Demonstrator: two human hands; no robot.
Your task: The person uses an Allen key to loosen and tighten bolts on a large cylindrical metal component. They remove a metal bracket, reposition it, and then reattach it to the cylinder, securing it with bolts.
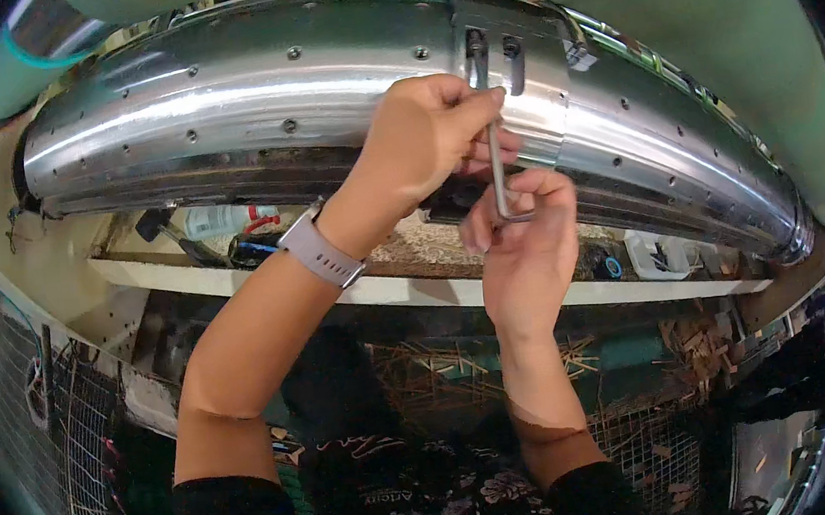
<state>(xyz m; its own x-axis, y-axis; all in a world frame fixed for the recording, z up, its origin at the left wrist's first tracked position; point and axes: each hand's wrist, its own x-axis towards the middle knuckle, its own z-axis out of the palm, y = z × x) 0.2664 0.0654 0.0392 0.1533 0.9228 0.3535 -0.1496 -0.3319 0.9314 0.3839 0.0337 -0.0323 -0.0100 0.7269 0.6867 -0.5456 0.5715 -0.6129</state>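
Note:
A metal cylinder [353, 73] with rows of small screw holes runs across the view in front of me. On it, right of the middle, sits a band [541, 93] with two upright slots. An L-shaped hex key [497, 163] hangs down from the left slot, its top end at a bolt there. My left hand [417, 141] pinches the key's upper shaft between thumb and fingers. Below it, my right hand [537, 244], palm up, has its fingers curled around the key's bent lower end. How the tip sits in the bolt cannot be made out.
Under the cylinder runs a pale ledge [406, 290] with a clear bottle with a red cap [218, 221] at left and a white tray of small parts [656, 257] at right. A green machine cover [709, 15] rises behind. Wood scraps [709, 352] lie below.

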